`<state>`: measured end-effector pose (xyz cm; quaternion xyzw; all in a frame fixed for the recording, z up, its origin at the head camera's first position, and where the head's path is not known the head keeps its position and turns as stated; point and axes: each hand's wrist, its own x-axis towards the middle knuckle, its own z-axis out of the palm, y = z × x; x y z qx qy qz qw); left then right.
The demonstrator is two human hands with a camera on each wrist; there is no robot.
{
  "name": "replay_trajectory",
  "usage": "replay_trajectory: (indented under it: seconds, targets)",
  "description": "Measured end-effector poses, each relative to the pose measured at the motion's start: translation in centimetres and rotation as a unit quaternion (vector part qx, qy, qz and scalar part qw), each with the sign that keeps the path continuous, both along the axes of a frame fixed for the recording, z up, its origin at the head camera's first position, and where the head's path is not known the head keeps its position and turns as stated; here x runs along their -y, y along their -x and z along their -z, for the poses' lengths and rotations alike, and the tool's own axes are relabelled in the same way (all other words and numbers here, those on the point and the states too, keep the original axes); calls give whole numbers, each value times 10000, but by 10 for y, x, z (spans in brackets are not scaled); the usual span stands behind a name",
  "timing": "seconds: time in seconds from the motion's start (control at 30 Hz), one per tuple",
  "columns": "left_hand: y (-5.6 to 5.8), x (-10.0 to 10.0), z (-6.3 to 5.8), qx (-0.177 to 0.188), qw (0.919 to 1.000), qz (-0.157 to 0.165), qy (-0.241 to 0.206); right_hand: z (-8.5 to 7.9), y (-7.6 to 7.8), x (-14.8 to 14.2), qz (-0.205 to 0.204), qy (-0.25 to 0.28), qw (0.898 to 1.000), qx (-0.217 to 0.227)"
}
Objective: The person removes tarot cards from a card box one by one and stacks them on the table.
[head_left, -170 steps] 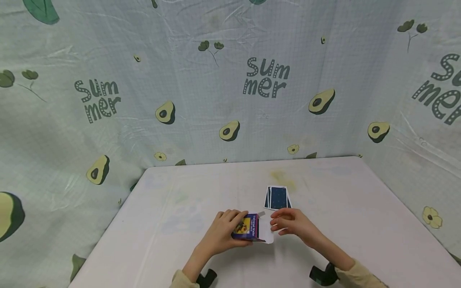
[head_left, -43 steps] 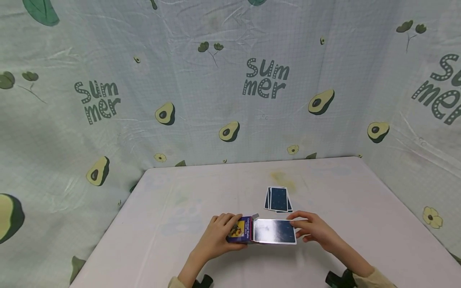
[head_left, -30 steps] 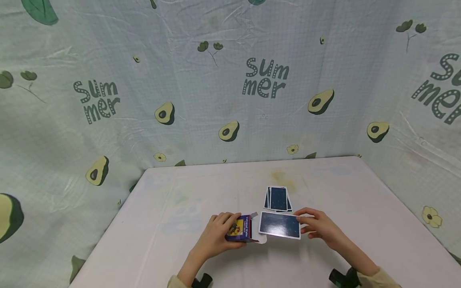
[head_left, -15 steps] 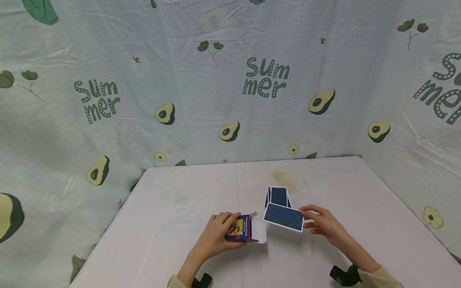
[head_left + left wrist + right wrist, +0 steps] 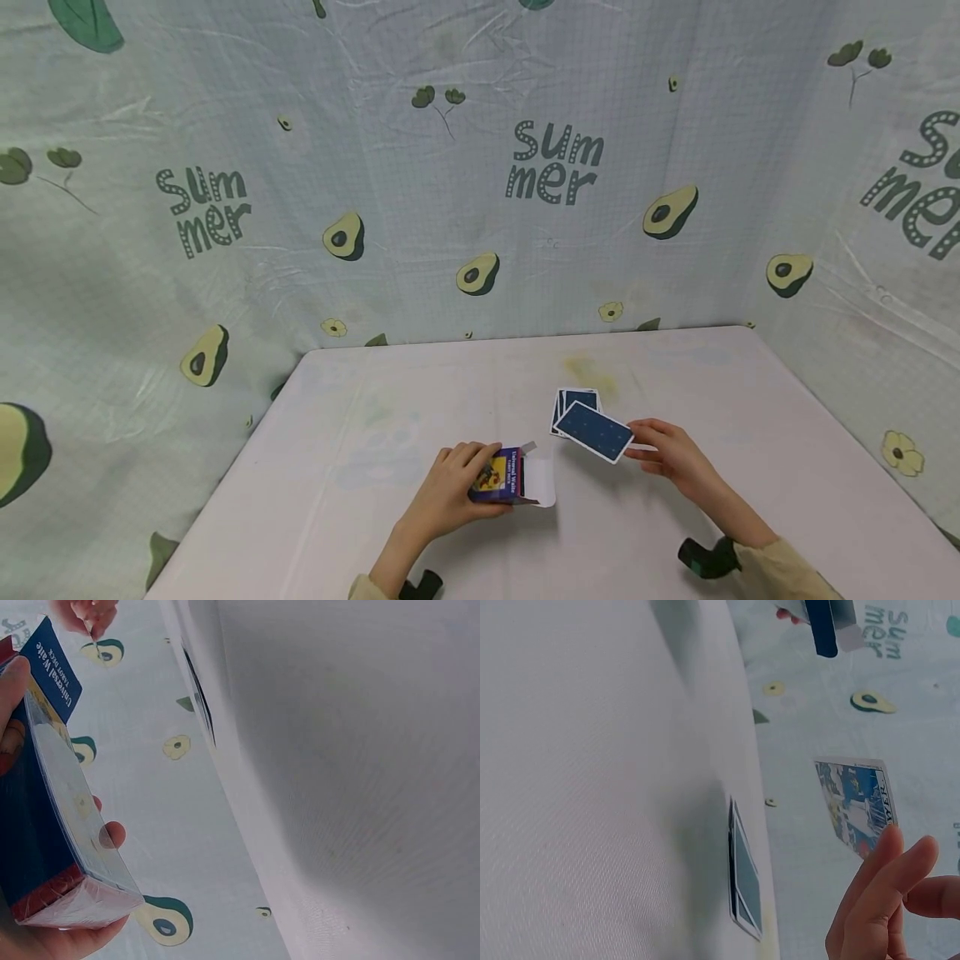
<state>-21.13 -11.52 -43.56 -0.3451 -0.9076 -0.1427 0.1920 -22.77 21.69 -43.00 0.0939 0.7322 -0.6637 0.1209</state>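
My left hand [image 5: 453, 490] grips a purple-blue tarot card box [image 5: 498, 477], its flap open toward the right. In the left wrist view the fingers wrap round the box [image 5: 37, 817], whose lettering reads "Universal Waite Tarot Deck". My right hand [image 5: 670, 450] pinches one tarot card [image 5: 595, 431] by its right end, dark starry back up. Its picture side, a tower card [image 5: 855, 802], faces down in the right wrist view. The held card overlaps a small, slightly fanned pile of cards [image 5: 581, 397] in the head view; in the right wrist view it is held above that pile [image 5: 744, 877].
A white-covered table [image 5: 420, 400] with a faint yellow stain lies beneath both hands. Behind and at the sides hangs a pale curtain [image 5: 420, 183] printed with avocados and "summer". Dark wrist cameras [image 5: 708, 557] sit by the sleeves.
The right hand has drawn a card out of the box, then moved it away and toward the pile, turning it at a slant. The left hand has shifted slightly left with the box.
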Motion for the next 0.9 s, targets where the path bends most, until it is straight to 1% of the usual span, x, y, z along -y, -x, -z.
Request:
replay_trajectory:
  seconds: [0.43, 0.77, 0.9]
  targets:
    - [0, -2, 1, 69, 10000, 51, -19, 11, 12, -4, 349, 607, 9975, 79]
    - [0, -3, 2, 49, 9999, 93, 74, 20, 24, 1, 439, 638, 9967, -234]
    - [0, -4, 4, 83, 9999, 75, 87, 23, 30, 4, 375, 832, 9952, -363]
